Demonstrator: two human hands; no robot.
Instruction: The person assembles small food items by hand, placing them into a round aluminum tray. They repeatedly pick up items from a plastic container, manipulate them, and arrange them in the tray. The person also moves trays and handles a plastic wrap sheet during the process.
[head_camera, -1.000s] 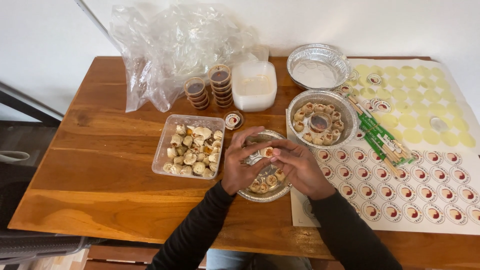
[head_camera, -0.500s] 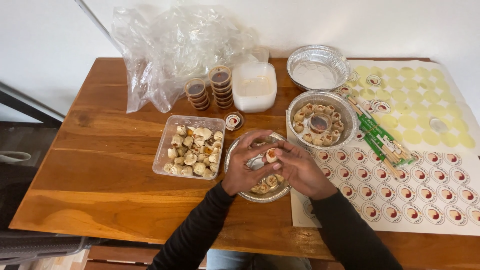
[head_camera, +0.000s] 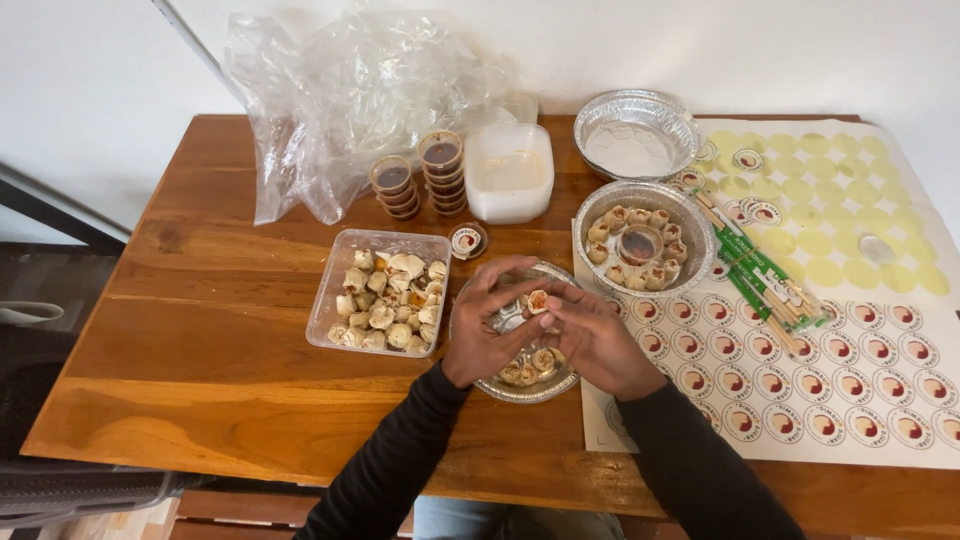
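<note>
Your left hand (head_camera: 492, 335) and right hand (head_camera: 597, 338) meet over the round foil tray (head_camera: 560, 385) right in front of you. The fingertips of both are pinched closed on one small dumpling (head_camera: 538, 300) with a reddish top, held just above the tray's middle. The remaining fingers curl loosely and hold nothing else.

Below your hands a short arc of dumplings already lies along the tray's near rim. To do this step well, keep the grip light so the wrapper does not tear, keep the red side facing up, and lower the piece snug against its neighbours rather than dropping it. Steady the tray with the heel of one hand if it slides on the wooden desk (head_camera: 220, 330).

Just left of the tray is the clear plastic container (head_camera: 383, 290) heaped with loose dumplings, close enough to reach without leaning. Behind it sit two stacks of small sauce cups (head_camera: 420, 175), a single lidded sauce cup (head_camera: 466, 241), a white plastic tub (head_camera: 509, 172) and crumpled clear plastic bags (head_camera: 340, 90).

To your right, a filled foil tray (head_camera: 645, 240) shows dumplings ringed around a central sauce cup; use it as your pattern. An empty foil tray (head_camera: 634, 135) stands beyond it. Green-sleeved chopsticks (head_camera: 760, 275) lie across the sheet of round stickers (head_camera: 840, 370), near your right wrist, so mind your sleeve there.
</note>
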